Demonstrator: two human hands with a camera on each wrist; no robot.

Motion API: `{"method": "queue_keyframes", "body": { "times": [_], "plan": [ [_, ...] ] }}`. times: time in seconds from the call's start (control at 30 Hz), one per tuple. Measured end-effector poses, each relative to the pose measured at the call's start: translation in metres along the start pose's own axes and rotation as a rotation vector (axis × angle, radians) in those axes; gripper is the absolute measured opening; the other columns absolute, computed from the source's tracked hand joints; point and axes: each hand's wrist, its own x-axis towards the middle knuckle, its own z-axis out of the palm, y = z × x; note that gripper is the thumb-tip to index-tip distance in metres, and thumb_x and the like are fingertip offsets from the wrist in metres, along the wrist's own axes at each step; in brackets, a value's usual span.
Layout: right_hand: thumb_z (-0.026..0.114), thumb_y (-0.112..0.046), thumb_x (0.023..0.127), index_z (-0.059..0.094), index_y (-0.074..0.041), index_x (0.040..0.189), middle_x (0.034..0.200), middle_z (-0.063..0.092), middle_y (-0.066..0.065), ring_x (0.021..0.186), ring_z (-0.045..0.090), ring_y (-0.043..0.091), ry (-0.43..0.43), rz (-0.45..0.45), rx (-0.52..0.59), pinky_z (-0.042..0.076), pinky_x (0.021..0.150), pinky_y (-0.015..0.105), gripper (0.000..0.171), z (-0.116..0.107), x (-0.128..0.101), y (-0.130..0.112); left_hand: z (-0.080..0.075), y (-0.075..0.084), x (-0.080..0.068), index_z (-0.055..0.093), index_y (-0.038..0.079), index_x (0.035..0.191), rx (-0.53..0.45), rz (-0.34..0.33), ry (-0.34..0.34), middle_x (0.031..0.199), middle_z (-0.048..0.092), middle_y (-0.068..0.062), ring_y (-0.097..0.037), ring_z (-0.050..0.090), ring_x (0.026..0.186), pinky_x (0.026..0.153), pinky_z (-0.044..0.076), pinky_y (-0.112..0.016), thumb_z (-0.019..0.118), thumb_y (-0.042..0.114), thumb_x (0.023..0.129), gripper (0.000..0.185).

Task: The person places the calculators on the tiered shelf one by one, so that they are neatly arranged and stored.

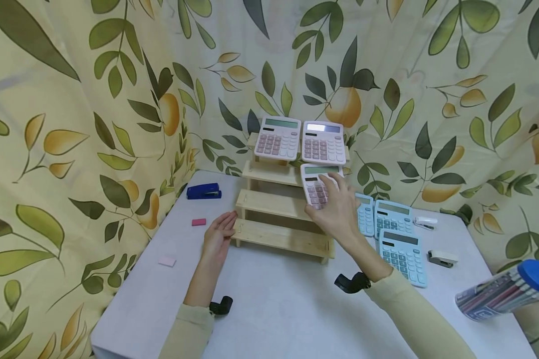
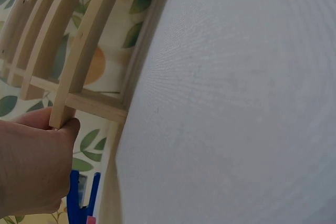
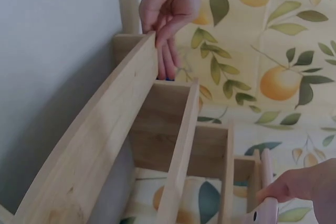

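Note:
A stepped wooden display rack point(image 1: 280, 237) stands on the table. My left hand point(image 1: 219, 232) pinches the left end of its lowest step, with the thumb point(image 2: 71, 127) on the front side. In my right hand point(image 1: 339, 207) is a pink calculator point(image 1: 313, 190), gripped by its edges and tilted over the right part of the upper steps. Two more pink calculators lean side by side on the top step, one on the left point(image 1: 277, 138) and one on the right point(image 1: 323, 143). The right wrist view shows the held calculator's edge point(image 3: 266, 211) by the upper steps.
Right of the rack lie several light blue calculators point(image 1: 403, 257), a white stapler point(image 1: 425, 222) and a grey-white one point(image 1: 442, 258). A blue-lidded pencil jar point(image 1: 498, 294) stands at the right edge. Leftward are a blue stapler point(image 1: 204, 191), a pink eraser point(image 1: 198, 222) and a pale pink one point(image 1: 166, 261).

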Motion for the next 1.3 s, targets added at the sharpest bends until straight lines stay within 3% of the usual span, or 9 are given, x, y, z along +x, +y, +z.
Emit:
{"method": "queue_keyframes", "body": {
  "times": [0.53, 0.8, 1.03, 1.3],
  "plan": [
    [0.086, -0.029, 0.071, 0.058, -0.009, 0.146, 0.158, 0.041, 0.016, 0.137, 0.038, 0.054, -0.03, -0.009, -0.02, 0.034, 0.099, 0.07, 0.083, 0.02, 0.01, -0.018, -0.003, -0.002, 0.002, 0.031, -0.012, 0.155, 0.012, -0.004, 0.0, 0.159, 0.042, -0.027, -0.033, 0.04, 0.15, 0.123, 0.033, -0.037, 0.037, -0.027, 0.091, 0.066],
    [0.087, -0.03, 0.071, 0.059, -0.009, 0.145, 0.159, 0.041, 0.015, 0.145, 0.023, 0.065, -0.034, -0.025, -0.007, 0.026, 0.103, 0.08, 0.081, 0.03, 0.018, -0.028, -0.003, -0.002, 0.002, 0.032, -0.011, 0.155, -0.003, -0.007, 0.007, 0.158, 0.044, -0.026, -0.032, 0.042, 0.149, 0.122, 0.034, -0.036, 0.038, -0.028, 0.091, 0.067],
    [0.086, -0.029, 0.071, 0.061, -0.011, 0.143, 0.157, 0.042, 0.015, 0.138, 0.036, 0.052, -0.027, -0.024, 0.016, 0.032, 0.099, 0.067, 0.078, 0.038, 0.022, -0.036, -0.002, -0.001, 0.001, 0.031, -0.012, 0.155, -0.001, -0.003, 0.002, 0.158, 0.043, -0.026, -0.033, 0.041, 0.15, 0.123, 0.033, -0.037, 0.037, -0.028, 0.092, 0.066],
    [0.085, -0.026, 0.072, 0.062, -0.01, 0.142, 0.155, 0.044, 0.017, 0.134, 0.039, 0.052, -0.008, -0.034, 0.038, 0.031, 0.096, 0.064, 0.075, 0.047, 0.025, -0.043, -0.002, -0.003, 0.002, 0.032, -0.012, 0.155, -0.001, 0.001, 0.013, 0.158, 0.043, -0.028, -0.034, 0.041, 0.149, 0.123, 0.033, -0.038, 0.036, -0.028, 0.091, 0.065]
  ]
}}
